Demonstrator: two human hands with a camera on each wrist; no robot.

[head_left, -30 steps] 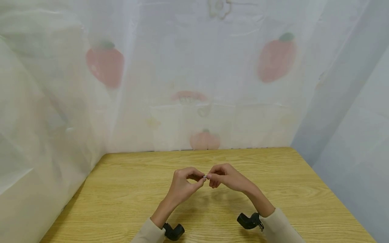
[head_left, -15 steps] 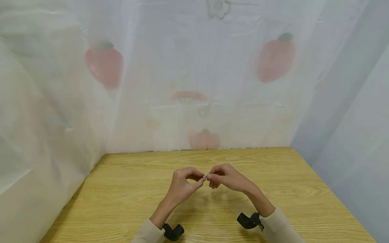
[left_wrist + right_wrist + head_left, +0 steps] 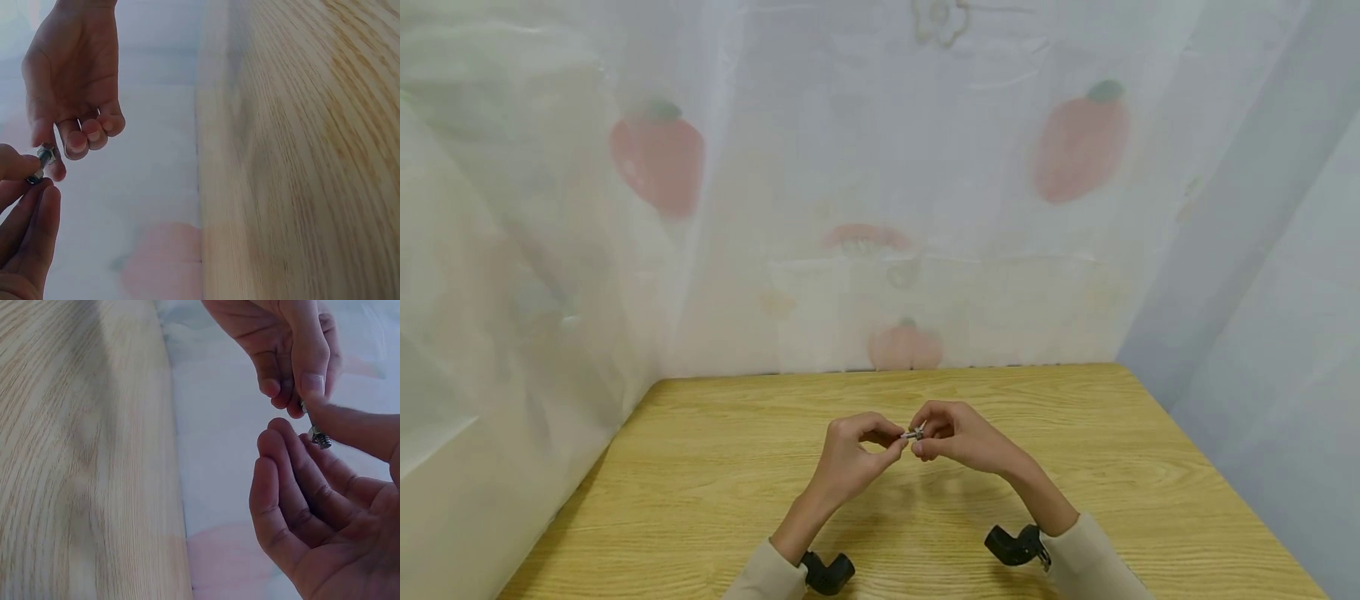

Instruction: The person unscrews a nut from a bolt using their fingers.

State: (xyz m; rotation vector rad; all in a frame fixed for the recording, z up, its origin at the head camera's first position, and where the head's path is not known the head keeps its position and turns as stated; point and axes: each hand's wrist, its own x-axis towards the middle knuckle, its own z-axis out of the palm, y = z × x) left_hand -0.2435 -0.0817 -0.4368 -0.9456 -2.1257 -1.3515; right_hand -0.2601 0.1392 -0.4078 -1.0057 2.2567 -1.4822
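In the head view my left hand (image 3: 853,458) pinches a small metal bolt (image 3: 910,435) between thumb and index finger, above the table. The bolt lies sideways and points toward my right hand (image 3: 966,437). On its threaded end sits a hex nut (image 3: 314,434), with some thread showing past it in the right wrist view. My right thumb and index finger are parted around the nut, and its other fingers are loosely bent. In the left wrist view the bolt's head end is at the left fingertips, partly hidden by them, and the nut (image 3: 45,152) is beside the right fingertips.
Both hands are over a wood-grain table (image 3: 715,467). A pale plastic curtain (image 3: 880,150) printed with strawberries hangs behind it and along the sides. Black wrist camera mounts (image 3: 829,573) stick out at each cuff.
My right thumb and index finger have parted, the thumb moving down, and the nut and more of the bolt now show between them. The left hand has kept its pinch in place.
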